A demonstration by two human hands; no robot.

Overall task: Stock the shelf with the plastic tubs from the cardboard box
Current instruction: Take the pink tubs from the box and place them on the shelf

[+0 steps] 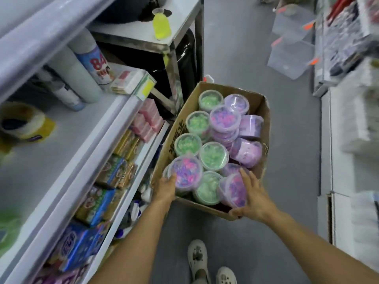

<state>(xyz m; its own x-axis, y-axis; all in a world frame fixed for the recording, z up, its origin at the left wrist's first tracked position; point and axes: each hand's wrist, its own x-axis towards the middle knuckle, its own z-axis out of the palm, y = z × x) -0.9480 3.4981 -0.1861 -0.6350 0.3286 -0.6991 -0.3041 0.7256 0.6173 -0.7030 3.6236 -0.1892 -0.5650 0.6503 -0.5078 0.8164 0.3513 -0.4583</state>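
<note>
An open cardboard box (264,111) stands on the grey floor beside the shelf, filled with several round plastic tubs, green ones (213,156) and purple ones (246,152). My left hand (166,187) grips a purple-pink tub (186,174) at the box's near left corner, raised a little above the rest. My right hand (254,197) holds another purple tub (233,190) at the near right, thumb by the box edge. The white shelf (61,144) runs along the left.
The shelf top carries spray cans (96,64), a tape roll (20,121) and small cartons. Lower tiers hold soap packs (114,171). A metal table (180,21) with a yellow bottle (162,25) stands behind the box. Clear bins (291,44) and white shelving line the right.
</note>
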